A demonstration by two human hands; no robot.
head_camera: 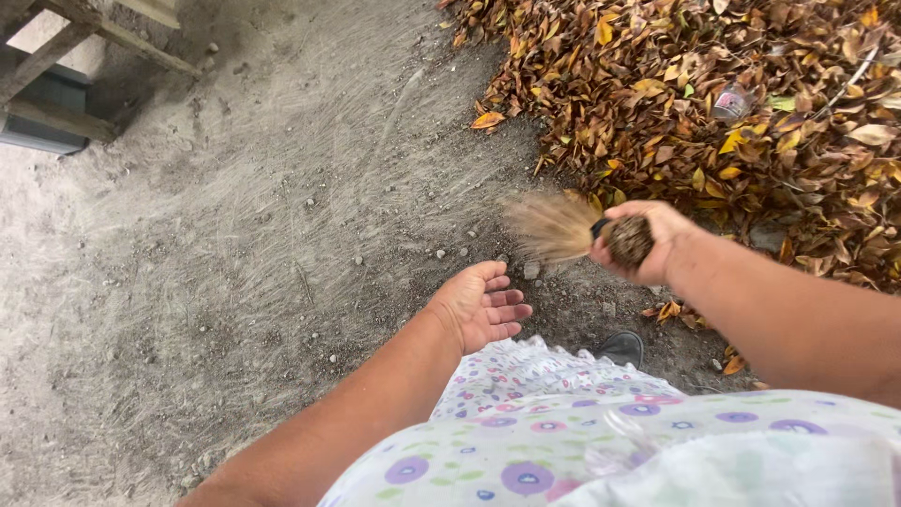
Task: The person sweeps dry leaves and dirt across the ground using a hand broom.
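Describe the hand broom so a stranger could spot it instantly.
Start at the big pile of dry brown leaves on the right. At its lower left edge, the right hand grips a short bundled broom. Its pale straw bristles fan out blurred over bare dirt, unlike the leaves.

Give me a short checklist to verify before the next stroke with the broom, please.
1. Right hand grips the broom at its bound end: ok.
2. Left hand open, holds nothing, apart from the bristles: ok.
3. Bristles sharp enough to judge contact with the ground: cannot tell, they are blurred.
4. Leaf pile free of litter: not ok, a plastic bottle lies in it.
5. Shoe apart from the broom: ok.
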